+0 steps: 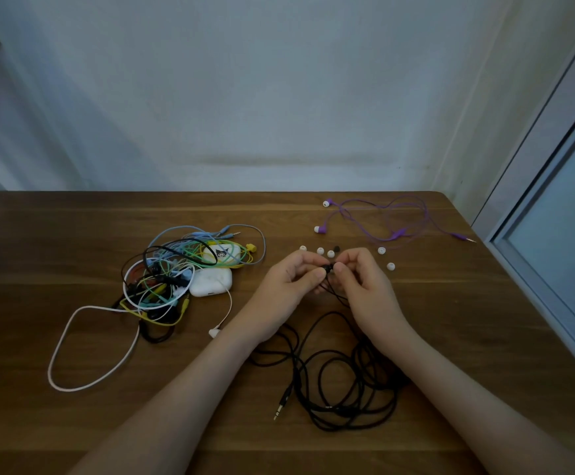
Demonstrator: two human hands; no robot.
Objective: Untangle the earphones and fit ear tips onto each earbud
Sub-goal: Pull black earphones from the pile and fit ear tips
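Two bare forearms reach in from the near edge of the wooden surface (73, 423). Between them lies the loose coil of the black earphone cable (344, 382), with its jack plug (283, 402) pointing toward the near edge. The cable's strands rise from the coil to the two hands.

The left hand (289, 282) and the right hand (365, 286) meet just above the surface. The curled fingers of each pinch the black earbud (328, 268) between thumb and forefinger from opposite sides. Whether an ear tip sits between the right fingers cannot be told.

Just beyond the knuckles lie the loose ear tips (320, 250). They are white, with one dark one among them, and two more lie off to the right of the right hand.

Further back on the right the purple earphones (399, 221) lie spread out, well apart from the hands. To the left sits the tangle of coloured earphones (176, 269), lying over a white case (210, 282) and a second, cat-printed case (222, 254). A white cable loop (73, 337) trails out of the tangle toward the near edge.
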